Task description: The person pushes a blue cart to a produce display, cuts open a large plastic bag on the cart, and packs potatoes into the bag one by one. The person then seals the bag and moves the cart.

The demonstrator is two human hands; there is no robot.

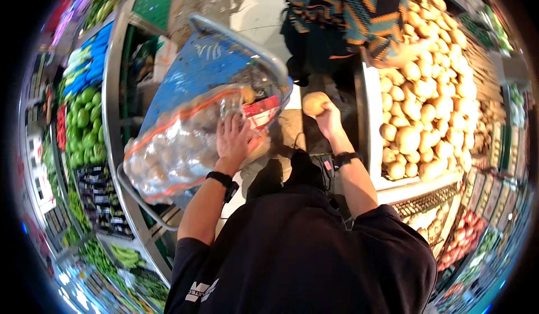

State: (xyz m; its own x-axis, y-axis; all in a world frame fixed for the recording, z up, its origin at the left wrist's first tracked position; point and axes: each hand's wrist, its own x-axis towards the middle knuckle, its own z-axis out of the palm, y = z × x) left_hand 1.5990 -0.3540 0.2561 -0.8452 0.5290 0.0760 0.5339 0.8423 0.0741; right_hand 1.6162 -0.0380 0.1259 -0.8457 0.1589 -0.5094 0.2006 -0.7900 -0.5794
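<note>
My right hand (329, 119) grips one large potato (315, 103), held over the aisle beside the potato stand. Spread flat, my left hand (232, 140) rests on a clear plastic bag (168, 149) with orange-red stripes, packed with round produce that looks like potatoes. That bag lies across a blue trolley (181, 74) with a grey metal handle. Beyond my left fingertips sits a red and white package (260, 111) on the same trolley. On the right, a large heap of loose potatoes (425, 116) fills a white-edged display stand (372, 103).
Another person in a patterned top (358, 10) stands ahead, an arm reaching over the potato heap. Left of the trolley runs a metal-edged produce shelf (110, 116) with green peppers (86, 120) and eggplants (101, 196). Red onions (463, 238) lie at the lower right.
</note>
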